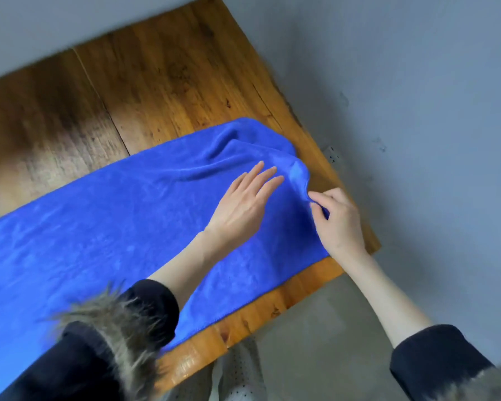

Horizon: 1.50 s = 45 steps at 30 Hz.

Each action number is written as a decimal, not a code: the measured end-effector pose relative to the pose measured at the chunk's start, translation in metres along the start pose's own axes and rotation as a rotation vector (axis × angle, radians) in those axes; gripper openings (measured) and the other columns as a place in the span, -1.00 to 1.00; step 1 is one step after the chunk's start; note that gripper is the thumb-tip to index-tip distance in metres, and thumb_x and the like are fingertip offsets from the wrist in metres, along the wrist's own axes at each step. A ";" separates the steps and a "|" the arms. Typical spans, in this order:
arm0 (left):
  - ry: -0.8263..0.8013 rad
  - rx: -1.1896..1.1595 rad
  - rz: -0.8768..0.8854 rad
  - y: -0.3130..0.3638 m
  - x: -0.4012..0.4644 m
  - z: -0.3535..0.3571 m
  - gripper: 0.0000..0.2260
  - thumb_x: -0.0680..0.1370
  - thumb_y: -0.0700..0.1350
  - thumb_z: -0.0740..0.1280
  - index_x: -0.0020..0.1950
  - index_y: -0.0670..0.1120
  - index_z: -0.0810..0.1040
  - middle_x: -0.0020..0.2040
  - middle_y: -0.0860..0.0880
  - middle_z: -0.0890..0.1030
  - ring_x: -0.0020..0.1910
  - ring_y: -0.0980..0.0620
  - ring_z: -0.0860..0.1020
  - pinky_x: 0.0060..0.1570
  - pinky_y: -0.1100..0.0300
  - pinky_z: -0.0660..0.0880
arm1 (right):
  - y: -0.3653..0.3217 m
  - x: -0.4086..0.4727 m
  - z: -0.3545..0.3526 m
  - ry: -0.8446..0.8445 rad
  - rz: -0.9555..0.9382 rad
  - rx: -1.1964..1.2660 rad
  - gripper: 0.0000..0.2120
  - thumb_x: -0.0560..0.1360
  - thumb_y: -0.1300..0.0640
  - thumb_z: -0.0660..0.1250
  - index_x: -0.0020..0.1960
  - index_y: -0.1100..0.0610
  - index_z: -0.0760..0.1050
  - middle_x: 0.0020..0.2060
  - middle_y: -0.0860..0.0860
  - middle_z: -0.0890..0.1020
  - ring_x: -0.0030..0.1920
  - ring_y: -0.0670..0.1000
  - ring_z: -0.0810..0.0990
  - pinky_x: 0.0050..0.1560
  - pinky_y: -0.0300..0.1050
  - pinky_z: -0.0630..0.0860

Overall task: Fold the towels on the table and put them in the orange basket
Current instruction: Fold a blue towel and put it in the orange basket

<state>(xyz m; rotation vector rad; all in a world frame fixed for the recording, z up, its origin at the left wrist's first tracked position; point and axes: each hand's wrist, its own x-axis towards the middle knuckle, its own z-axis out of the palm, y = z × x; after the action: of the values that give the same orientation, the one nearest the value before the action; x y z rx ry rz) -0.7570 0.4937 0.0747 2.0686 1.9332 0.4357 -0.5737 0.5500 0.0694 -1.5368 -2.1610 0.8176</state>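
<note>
A large blue towel (113,227) lies spread across the wooden table (162,76), reaching from the left edge of the view to the table's right end. My left hand (243,204) rests flat on the towel, fingers apart, near its right end. My right hand (339,221) pinches the towel's right edge, which is lifted and wrinkled there. No orange basket is in view.
The table's right edge and near corner (370,247) are close to my right hand. A grey wall (417,82) stands beyond it, with a wall socket (333,154) by the table's edge. Grey floor (315,328) lies below. My dark fur-trimmed sleeves (113,337) cover the lower left.
</note>
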 end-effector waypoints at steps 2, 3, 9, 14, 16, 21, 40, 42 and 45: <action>-0.016 0.009 0.106 0.013 0.023 -0.003 -0.48 0.48 -0.41 0.18 0.42 -0.14 0.31 0.45 -0.11 0.31 0.48 -0.15 0.16 0.38 0.01 0.23 | -0.004 -0.007 -0.001 -0.003 -0.066 -0.041 -0.81 0.50 0.26 0.28 0.07 0.16 0.60 -0.16 -0.11 0.43 -0.21 -0.07 0.45 -0.20 -0.24 0.36; -0.031 0.016 0.147 0.018 0.031 -0.003 -0.49 0.48 -0.40 0.16 0.41 -0.13 0.33 0.45 -0.11 0.30 0.49 -0.14 0.15 0.38 0.04 0.22 | -0.005 -0.010 -0.002 -0.007 -0.073 -0.049 -0.82 0.49 0.27 0.29 0.06 0.17 0.60 -0.17 -0.07 0.46 -0.22 -0.03 0.46 -0.22 -0.21 0.36; -0.187 0.021 0.207 0.016 0.043 0.003 -0.84 0.57 -0.13 0.24 0.09 -0.09 0.55 0.31 -0.05 0.46 0.46 -0.05 0.20 0.41 -0.07 0.11 | 0.001 -0.022 -0.011 0.065 -0.101 -0.049 -0.87 0.48 0.21 0.35 0.00 0.20 0.62 -0.16 0.03 0.61 -0.24 -0.01 0.56 -0.26 -0.27 0.39; -0.140 -0.036 0.209 0.002 0.042 -0.007 -0.92 0.50 -0.16 0.36 -0.11 -0.17 0.53 0.12 -0.06 0.59 0.38 -0.06 0.35 0.38 -0.14 0.18 | 0.020 -0.019 -0.015 0.038 -0.024 -0.135 -0.90 0.48 0.18 0.35 -0.06 0.18 0.61 -0.17 0.03 0.60 -0.21 0.04 0.56 -0.24 -0.24 0.35; -0.129 -0.098 0.260 0.004 0.044 -0.012 -0.93 0.46 -0.23 0.37 -0.16 -0.19 0.50 0.09 -0.06 0.63 0.39 -0.07 0.35 0.39 -0.10 0.22 | 0.026 -0.016 -0.016 0.013 0.060 -0.111 -0.89 0.50 0.17 0.32 -0.05 0.16 0.61 -0.14 0.01 0.59 -0.18 0.00 0.54 -0.21 -0.27 0.35; -0.117 -0.117 0.264 0.014 0.049 -0.019 -0.93 0.38 -0.31 0.33 -0.21 -0.21 0.45 -0.30 -0.12 0.52 -0.25 -0.09 0.43 -0.06 0.10 0.42 | 0.028 0.001 -0.029 0.093 0.201 0.072 -0.91 0.49 0.17 0.32 -0.13 0.11 0.60 -0.25 -0.09 0.55 -0.23 -0.10 0.47 -0.23 -0.55 0.30; -0.082 0.097 0.239 -0.008 0.056 -0.043 -0.77 0.53 -0.01 0.31 -0.03 -0.18 0.55 -0.10 -0.08 0.59 0.03 -0.10 0.49 0.09 0.12 0.32 | 0.037 0.068 -0.061 0.126 0.534 -0.062 -0.83 0.55 0.17 0.19 -0.15 0.18 0.49 -0.35 0.05 0.46 -0.24 0.12 0.42 -0.24 -0.14 0.28; -0.207 0.071 0.176 -0.012 0.052 -0.042 -0.77 0.57 -0.02 0.23 0.04 -0.14 0.56 -0.04 -0.04 0.59 0.08 -0.02 0.47 0.11 0.14 0.34 | 0.041 0.067 -0.060 0.129 0.539 -0.075 -0.83 0.55 0.18 0.19 -0.10 0.21 0.53 -0.29 0.07 0.49 -0.22 0.12 0.42 -0.22 -0.14 0.29; -0.284 0.050 0.126 -0.012 0.051 -0.040 -0.71 0.61 -0.01 0.14 -0.18 -0.13 0.52 -0.18 -0.02 0.56 0.02 -0.01 0.44 0.01 0.16 0.36 | 0.044 0.063 -0.055 0.095 0.556 -0.082 -0.82 0.55 0.18 0.18 -0.05 0.22 0.54 -0.24 0.10 0.52 -0.21 0.11 0.43 -0.20 -0.13 0.33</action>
<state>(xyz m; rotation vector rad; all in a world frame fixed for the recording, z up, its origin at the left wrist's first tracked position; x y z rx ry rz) -0.7812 0.5454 0.1083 2.1572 1.6723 0.1101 -0.5307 0.6335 0.0814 -2.2151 -1.7309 0.7986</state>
